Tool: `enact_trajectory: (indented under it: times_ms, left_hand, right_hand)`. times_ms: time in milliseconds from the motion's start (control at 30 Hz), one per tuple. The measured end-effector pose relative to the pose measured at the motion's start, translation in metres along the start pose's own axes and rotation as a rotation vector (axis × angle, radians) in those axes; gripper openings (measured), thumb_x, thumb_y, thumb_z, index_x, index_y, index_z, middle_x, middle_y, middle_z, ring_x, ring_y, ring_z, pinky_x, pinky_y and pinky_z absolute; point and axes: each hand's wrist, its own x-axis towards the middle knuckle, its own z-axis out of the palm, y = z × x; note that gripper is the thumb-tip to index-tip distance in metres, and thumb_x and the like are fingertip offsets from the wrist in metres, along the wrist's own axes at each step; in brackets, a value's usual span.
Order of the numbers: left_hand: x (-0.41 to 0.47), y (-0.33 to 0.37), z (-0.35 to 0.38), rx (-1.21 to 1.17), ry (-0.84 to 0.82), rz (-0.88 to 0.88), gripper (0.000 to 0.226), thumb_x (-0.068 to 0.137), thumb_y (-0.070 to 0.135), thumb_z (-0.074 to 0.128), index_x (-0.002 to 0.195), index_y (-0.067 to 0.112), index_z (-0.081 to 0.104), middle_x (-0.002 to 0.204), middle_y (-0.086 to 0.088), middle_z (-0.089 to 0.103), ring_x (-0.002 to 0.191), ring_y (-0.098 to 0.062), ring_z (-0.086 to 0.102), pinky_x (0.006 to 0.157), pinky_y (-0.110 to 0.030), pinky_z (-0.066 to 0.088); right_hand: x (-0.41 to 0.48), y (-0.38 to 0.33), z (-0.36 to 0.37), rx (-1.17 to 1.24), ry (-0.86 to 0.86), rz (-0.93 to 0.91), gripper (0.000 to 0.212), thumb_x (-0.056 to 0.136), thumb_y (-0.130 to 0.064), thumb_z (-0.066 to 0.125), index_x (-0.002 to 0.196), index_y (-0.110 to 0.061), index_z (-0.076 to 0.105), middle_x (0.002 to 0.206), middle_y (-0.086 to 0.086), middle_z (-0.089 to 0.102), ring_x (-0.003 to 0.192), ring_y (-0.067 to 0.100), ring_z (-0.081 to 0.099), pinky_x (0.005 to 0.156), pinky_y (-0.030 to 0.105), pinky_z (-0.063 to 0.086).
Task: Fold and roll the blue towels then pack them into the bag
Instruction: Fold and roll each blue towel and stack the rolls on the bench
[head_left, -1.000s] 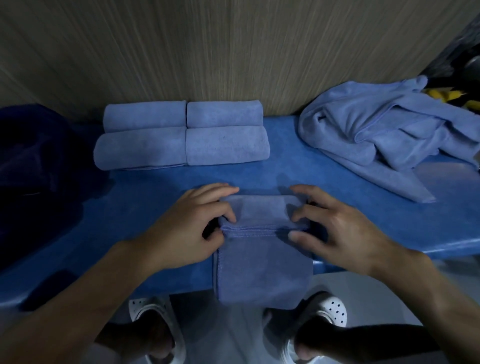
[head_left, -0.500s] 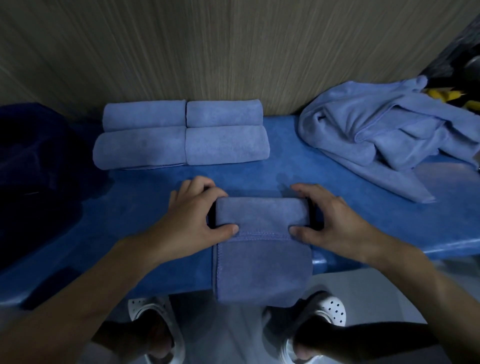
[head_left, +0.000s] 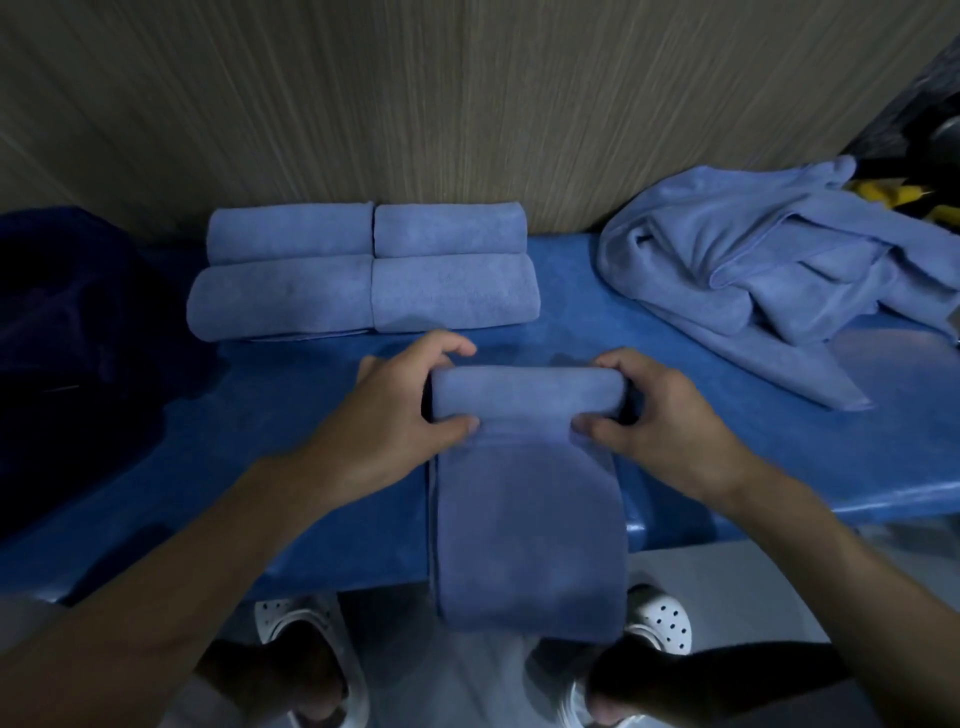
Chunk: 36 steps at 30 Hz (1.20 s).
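Your left hand (head_left: 384, 415) and right hand (head_left: 675, 421) each keep a narrow grip curled round one end of the half-rolled blue terry towel (head_left: 524, 395) on the blue padded bench (head_left: 597, 296). Its long axis runs left-right, and the loose tail lies nearward, seemingly draping the bench's near edge.

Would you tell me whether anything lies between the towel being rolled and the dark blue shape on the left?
Nothing visible does. Only blue table lies between the half-rolled towel, held by the left hand and right hand, and the dark shape. The rolled towels sit farther back.
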Motion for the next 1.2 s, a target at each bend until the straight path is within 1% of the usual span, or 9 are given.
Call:
enact_trajectory:
  times_ms: [133, 300, 467, 567, 767, 833, 933, 1067, 1200]
  left_hand:
    - [0.005, 0.002, 0.003, 0.149, 0.171, 0.306, 0.036, 0.080, 0.006, 0.072, 0.109, 0.025, 0.059, 0.099, 0.023, 0.051, 0.099, -0.007, 0.048, 0.089, -0.035, 0.042]
    - [0.001, -0.003, 0.002, 0.203, 0.107, 0.417, 0.031, 0.074, 0.002, 0.065, 0.097, 0.021, 0.055, 0.099, 0.012, 0.050, 0.092, -0.014, 0.050, 0.081, -0.041, 0.044]
    - [-0.009, -0.010, -0.002, 0.239, -0.063, 0.397, 0.041, 0.069, 0.047, 0.075, 0.101, 0.033, 0.053, 0.114, 0.019, 0.049, 0.110, -0.008, 0.048, 0.094, -0.039, 0.043]
    - [-0.015, -0.011, -0.003, 0.262, -0.102, 0.372, 0.049, 0.068, 0.069, 0.067, 0.103, 0.038, 0.054, 0.121, 0.022, 0.047, 0.118, -0.003, 0.045, 0.100, -0.033, 0.039]
    - [-0.016, -0.006, -0.004, 0.189, -0.082, 0.269, 0.027, 0.084, 0.062, 0.056, 0.101, 0.041, 0.051, 0.115, 0.025, 0.052, 0.113, 0.000, 0.048, 0.093, -0.030, 0.040]
    - [-0.017, -0.006, -0.005, 0.190, -0.137, 0.175, 0.045, 0.081, 0.066, 0.057, 0.117, 0.043, 0.047, 0.116, 0.029, 0.049, 0.111, 0.003, 0.046, 0.090, -0.026, 0.039]
    - [-0.015, -0.008, -0.005, 0.298, -0.204, 0.164, 0.079, 0.073, 0.079, 0.046, 0.138, 0.034, 0.041, 0.128, 0.024, 0.042, 0.121, -0.001, 0.040, 0.103, -0.031, 0.037]
    - [-0.012, -0.008, -0.005, 0.298, -0.251, 0.180, 0.060, 0.071, 0.077, 0.052, 0.116, 0.036, 0.052, 0.114, 0.023, 0.043, 0.111, -0.001, 0.043, 0.097, -0.029, 0.040]
    - [-0.012, 0.000, -0.009, 0.142, -0.245, 0.131, 0.039, 0.073, 0.054, 0.075, 0.098, 0.038, 0.049, 0.094, 0.016, 0.058, 0.088, -0.002, 0.057, 0.076, -0.030, 0.050]
  right_hand:
    - [0.003, -0.004, 0.004, -0.167, 0.170, -0.162, 0.034, 0.073, -0.014, 0.079, 0.093, -0.024, 0.054, 0.092, -0.005, 0.059, 0.089, 0.018, 0.055, 0.087, 0.036, 0.037]
    - [-0.008, -0.003, 0.001, -0.276, 0.095, -0.297, 0.036, 0.071, -0.015, 0.075, 0.095, -0.023, 0.049, 0.099, -0.006, 0.056, 0.095, 0.018, 0.054, 0.082, 0.032, 0.030]
    - [-0.023, -0.004, 0.000, -0.257, -0.015, -0.274, 0.047, 0.065, -0.059, 0.070, 0.094, -0.032, 0.045, 0.112, -0.016, 0.050, 0.107, 0.006, 0.049, 0.091, 0.027, 0.030]
    - [-0.031, -0.002, 0.000, -0.199, -0.022, -0.294, 0.034, 0.079, -0.059, 0.060, 0.091, -0.030, 0.048, 0.115, -0.014, 0.050, 0.112, 0.006, 0.050, 0.093, 0.032, 0.034]
    - [-0.032, 0.002, 0.004, -0.059, -0.011, -0.279, 0.023, 0.090, -0.046, 0.054, 0.081, -0.025, 0.052, 0.114, -0.008, 0.058, 0.123, 0.009, 0.051, 0.094, 0.051, 0.043]
    - [-0.031, 0.001, 0.003, -0.049, -0.026, -0.205, 0.025, 0.082, -0.051, 0.058, 0.087, -0.030, 0.045, 0.114, -0.008, 0.060, 0.120, 0.011, 0.053, 0.095, 0.050, 0.043]
    - [-0.030, 0.003, -0.001, -0.140, -0.092, -0.106, 0.052, 0.069, -0.064, 0.059, 0.110, -0.040, 0.041, 0.120, -0.017, 0.055, 0.115, 0.008, 0.051, 0.101, 0.043, 0.039]
    - [-0.026, 0.002, -0.006, -0.192, -0.172, -0.049, 0.082, 0.058, -0.072, 0.059, 0.133, -0.043, 0.040, 0.123, -0.015, 0.054, 0.117, 0.007, 0.047, 0.108, 0.037, 0.035]
    - [-0.023, -0.002, -0.006, -0.104, -0.160, -0.115, 0.044, 0.064, -0.045, 0.082, 0.099, -0.037, 0.057, 0.099, -0.015, 0.060, 0.098, 0.006, 0.053, 0.092, 0.035, 0.046]
